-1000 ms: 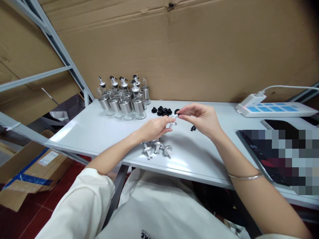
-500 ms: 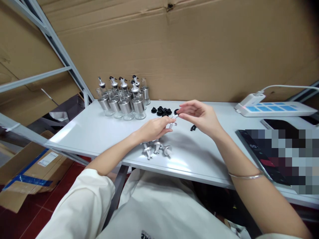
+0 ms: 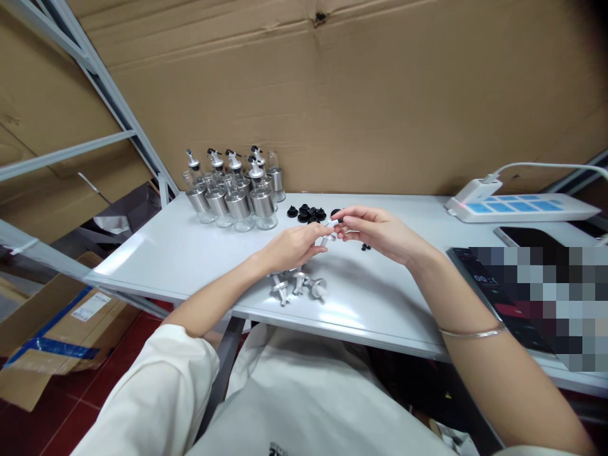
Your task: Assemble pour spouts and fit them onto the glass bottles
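Observation:
My left hand (image 3: pixel 297 246) is closed around a silver pourer spout (image 3: pixel 327 239), its tip pointing up and to the right. At that tip, my right hand (image 3: pixel 373 229) has its thumb and fingers pinched together on a small black part (image 3: pixel 339 220), mostly hidden by the fingertips. Just beyond the hands lies a group of black stoppers (image 3: pixel 311 213). A few tiny black pieces (image 3: pixel 365 247) rest below my right hand. More silver pourer spouts (image 3: pixel 299 283) lie near the table's front edge, below my left hand.
Several glass bottles with steel sleeves (image 3: pixel 240 206) stand at the back left, some topped with pourers. To the right are a power strip (image 3: pixel 522 208) with a plugged-in charger and a phone (image 3: pixel 484 285). A cardboard sheet (image 3: pixel 361 95) rises behind the white table (image 3: pixel 156 253).
My right hand has come slightly down, and its fingers have closed in at the spout's tip. My left hand keeps its hold on the spout, almost unmoved.

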`<state>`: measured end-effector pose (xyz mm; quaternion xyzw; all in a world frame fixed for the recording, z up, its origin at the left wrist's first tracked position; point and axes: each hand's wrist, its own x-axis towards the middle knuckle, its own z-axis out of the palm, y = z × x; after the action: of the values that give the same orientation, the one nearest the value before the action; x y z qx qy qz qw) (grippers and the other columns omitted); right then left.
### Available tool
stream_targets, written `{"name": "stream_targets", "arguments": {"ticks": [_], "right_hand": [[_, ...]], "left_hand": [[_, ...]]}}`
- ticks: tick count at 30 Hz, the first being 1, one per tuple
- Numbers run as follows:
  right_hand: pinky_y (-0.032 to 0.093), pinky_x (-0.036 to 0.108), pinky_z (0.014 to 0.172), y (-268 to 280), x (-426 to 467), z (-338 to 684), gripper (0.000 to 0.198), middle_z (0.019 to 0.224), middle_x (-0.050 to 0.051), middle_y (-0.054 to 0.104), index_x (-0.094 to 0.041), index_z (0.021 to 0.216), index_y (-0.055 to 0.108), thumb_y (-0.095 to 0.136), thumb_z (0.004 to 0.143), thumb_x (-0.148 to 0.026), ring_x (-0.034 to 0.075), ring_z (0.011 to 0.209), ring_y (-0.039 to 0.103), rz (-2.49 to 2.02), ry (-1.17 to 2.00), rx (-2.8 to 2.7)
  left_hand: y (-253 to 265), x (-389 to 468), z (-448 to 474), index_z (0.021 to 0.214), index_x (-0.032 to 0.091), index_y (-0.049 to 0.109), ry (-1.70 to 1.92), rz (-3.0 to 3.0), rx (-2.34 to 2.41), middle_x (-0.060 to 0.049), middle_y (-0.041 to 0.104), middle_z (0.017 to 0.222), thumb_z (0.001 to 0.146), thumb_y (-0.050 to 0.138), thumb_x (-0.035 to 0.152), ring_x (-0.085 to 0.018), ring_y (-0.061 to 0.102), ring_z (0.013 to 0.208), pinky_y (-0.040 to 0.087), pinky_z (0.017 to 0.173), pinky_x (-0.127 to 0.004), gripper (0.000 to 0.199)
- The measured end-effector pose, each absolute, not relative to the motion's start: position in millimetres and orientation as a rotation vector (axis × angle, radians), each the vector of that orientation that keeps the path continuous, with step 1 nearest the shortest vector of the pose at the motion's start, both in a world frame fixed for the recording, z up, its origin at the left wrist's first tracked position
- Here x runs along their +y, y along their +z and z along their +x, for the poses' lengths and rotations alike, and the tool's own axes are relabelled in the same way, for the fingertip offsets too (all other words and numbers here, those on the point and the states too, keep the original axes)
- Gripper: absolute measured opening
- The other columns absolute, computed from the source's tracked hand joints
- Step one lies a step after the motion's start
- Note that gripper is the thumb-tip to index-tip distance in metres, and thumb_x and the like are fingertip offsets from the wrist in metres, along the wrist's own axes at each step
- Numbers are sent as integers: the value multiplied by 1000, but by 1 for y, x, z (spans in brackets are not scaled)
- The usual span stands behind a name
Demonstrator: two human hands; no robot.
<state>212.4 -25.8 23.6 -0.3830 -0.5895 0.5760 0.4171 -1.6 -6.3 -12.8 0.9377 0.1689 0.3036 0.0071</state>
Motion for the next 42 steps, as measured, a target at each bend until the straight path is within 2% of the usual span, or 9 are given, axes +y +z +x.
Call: {"name": "stream_targets", "arguments": {"ticks": [4,12,20,27,42], "right_hand": [[50,34,74,24,-26,214,27,76,3,69,-21,83,68,76,67,-41,15,71,64,-929,1496,-1458],[51,32,72,23,-27,216,22,75,2,69,-21,85,71,76,70,-35,13,69,63,-846,1612,-1436],[51,34,75,21,-26,217,23,74,1,68,-21,84,70,76,69,-37,14,69,63,-847,1602,-1455],[52,32,74,22,-28,214,24,70,1,68,-20,79,70,80,65,-36,13,67,63,-838,1609,-1393],[50,37,75,19,-27,212,26,69,1,66,-21,77,68,80,63,-40,15,66,61,-802,1540,-1442]], "left_hand": [[-14,-6,-2,123,17,41,960,2913,484,-12,62,110,95,42,27,-14,65,86,51,77,-28,31],[-12,-8,-2,121,16,43,947,2922,472,-12,62,111,95,43,29,-13,65,82,51,73,-27,29],[-14,-6,-4,123,17,44,898,2957,525,-13,61,114,95,42,33,-17,65,94,52,81,-32,32],[-13,-5,-3,123,17,43,896,3003,516,-13,62,113,96,40,34,-16,66,88,51,79,-31,33],[-15,-3,-5,123,19,46,887,3054,555,-12,61,117,95,41,34,-16,66,89,50,78,-31,32]]}}
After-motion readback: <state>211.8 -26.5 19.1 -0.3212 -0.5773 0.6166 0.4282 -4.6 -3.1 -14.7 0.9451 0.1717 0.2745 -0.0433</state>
